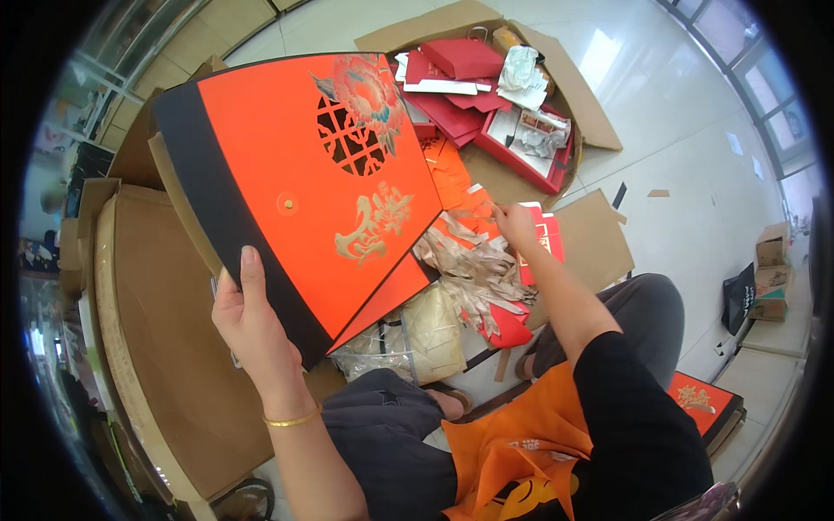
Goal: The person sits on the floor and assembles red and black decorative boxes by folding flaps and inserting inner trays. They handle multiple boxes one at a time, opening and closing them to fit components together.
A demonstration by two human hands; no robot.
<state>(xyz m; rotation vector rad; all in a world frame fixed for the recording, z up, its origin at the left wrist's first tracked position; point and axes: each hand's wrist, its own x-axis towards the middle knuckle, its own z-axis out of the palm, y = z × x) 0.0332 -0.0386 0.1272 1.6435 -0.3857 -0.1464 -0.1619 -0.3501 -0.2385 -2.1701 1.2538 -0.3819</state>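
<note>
A large orange-red gift box (252, 148) tilts up in front of me, with a black border, a peony print and a round lattice cut-out. My left hand (254, 317) grips its lower left edge, thumb on the front. Past its right corner, the fingers of my right hand (516, 227) are drawn together by orange paper pieces (452, 178); what they hold, if anything, I cannot make out. Below that hand lies a tangle of beige shredded paper strips (473, 269). A red-and-white carton (547, 236) sits beside my right wrist.
Ahead, an open cardboard carton (599, 113) holds red boxes (465, 59) and crumpled paper (523, 74). A tall cardboard box (165, 347) stands at left. A plastic-wrapped pale bundle (430, 334) lies before my knees. Another orange-and-black box (699, 401) rests at right.
</note>
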